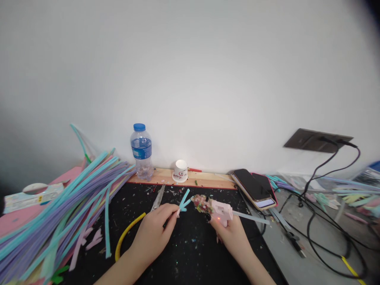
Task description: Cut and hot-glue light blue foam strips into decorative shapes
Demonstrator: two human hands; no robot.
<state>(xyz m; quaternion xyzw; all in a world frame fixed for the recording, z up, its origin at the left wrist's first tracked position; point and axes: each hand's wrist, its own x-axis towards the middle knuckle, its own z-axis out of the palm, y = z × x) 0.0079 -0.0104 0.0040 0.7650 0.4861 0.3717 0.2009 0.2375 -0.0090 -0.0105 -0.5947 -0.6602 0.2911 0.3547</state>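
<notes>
Between the thumb and fingers of my left hand [160, 225] I pinch light-blue pipe cleaner pieces [184, 202], their short ends spreading apart. My right hand [231, 234] is wrapped round a pale pink hot glue gun [220, 210]. Its nozzle end is crusted with colourful bits and points left, close to the blue pieces; I cannot tell if they touch. A glue stick [251, 217] juts from the gun's back, and a small orange light glows on its side. Scissors [158, 198] lie just beyond my left hand, their handles hidden behind it. A yellow curved strip [126, 235] rests beside my left wrist.
Long purple, blue and pink pipe cleaners [80, 198] heap at left. A water bottle [141, 152] and an upturned paper cup [180, 171] stand by the wall. Phones [255, 186] lie at right, near black cables [310, 213] running from a wall socket [317, 140]. Scraps litter the black mat [196, 253].
</notes>
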